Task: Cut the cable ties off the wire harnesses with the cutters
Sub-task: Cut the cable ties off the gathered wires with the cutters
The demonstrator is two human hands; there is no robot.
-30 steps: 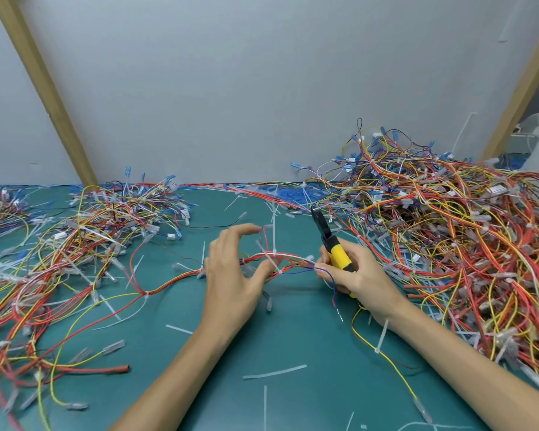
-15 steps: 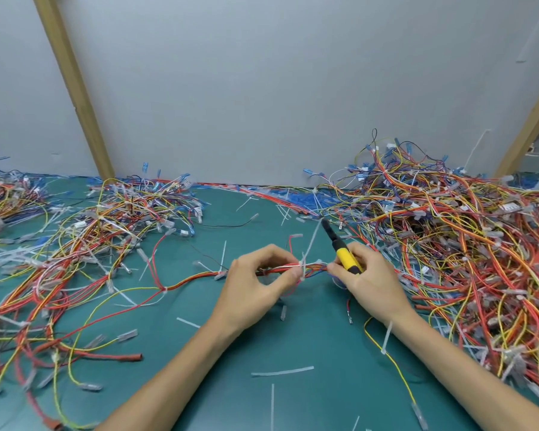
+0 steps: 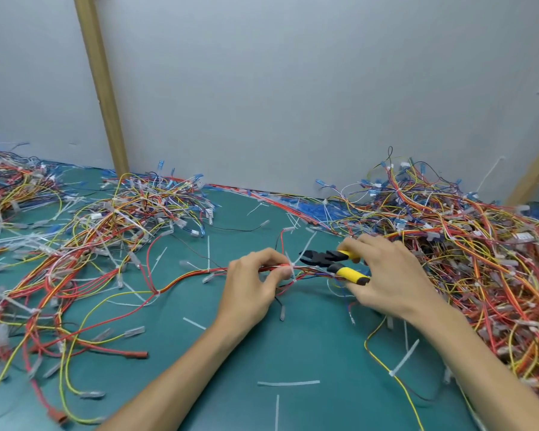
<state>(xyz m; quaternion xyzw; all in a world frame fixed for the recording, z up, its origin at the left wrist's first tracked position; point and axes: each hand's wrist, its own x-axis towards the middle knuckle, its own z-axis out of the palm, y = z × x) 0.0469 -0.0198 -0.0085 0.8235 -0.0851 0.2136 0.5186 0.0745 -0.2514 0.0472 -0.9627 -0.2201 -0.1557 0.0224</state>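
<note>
Here's the white plastic cable tie [image 3: 291, 269], cinched round a harness of red, orange and yellow wires [image 3: 199, 273], dead centre over the green worktop [image 3: 293, 346], its tail poking up toward one o'clock. The left hand [image 3: 252, 286] pinches that harness right at the tie, curled onto the wires. At three o'clock of the tie, the black-nosed, yellow-handled cutters [image 3: 332, 263] lie level, nose pointing to nine o'clock and just beside the tail (touching it or not, I cannot tell). The handles are spread, and the right hand [image 3: 386, 276] grips them, wrapped over the top one. The harness trails toward eight o'clock into a loose tangle of coloured wires [image 3: 91, 241]. A taller heap of wire harnesses [image 3: 467, 244] fills the three o'clock side. Clipped white tie strips [image 3: 288, 383] dot the worktop at six o'clock. Behind, a pale wall [image 3: 293, 88], and a wooden post [image 3: 98, 85] at eleven.
</note>
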